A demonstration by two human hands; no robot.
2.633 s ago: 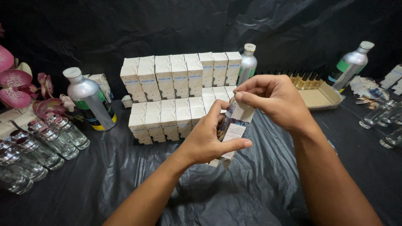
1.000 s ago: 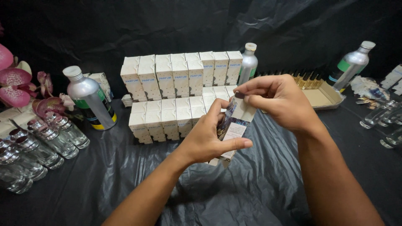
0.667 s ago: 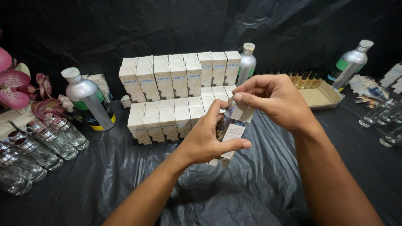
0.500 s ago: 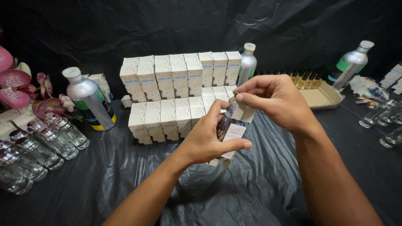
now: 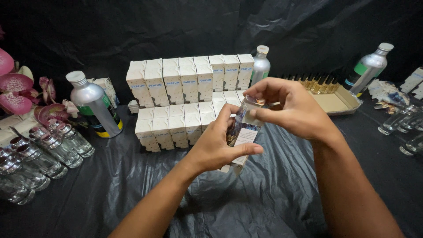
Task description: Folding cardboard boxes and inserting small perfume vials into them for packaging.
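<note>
Holding small printed box (image 5: 241, 132), hands left (image 5: 216, 147), right (image 5: 291, 110), cream cartons (image 5: 189, 94) behind

Two hands: left (image 5: 215, 147), right (image 5: 294, 110), one small carton (image 5: 243, 132) between them. Three silver aluminium bottles: left (image 5: 94, 104), far middle (image 5: 260, 65), far right (image 5: 368, 68). One cardboard tray (image 5: 335, 103). White boxes (image 5: 185, 105) in two stacked rows; exact count unclear.

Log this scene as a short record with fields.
Left hand: grips small printed carton upright
Right hand: pinches carton's top end
Behind: rows of white cardboard boxes
Left side: silver metal bottle, clear glass bottles with silver caps
Right side: tan cardboard tray
Surface: black plastic sheet
</note>
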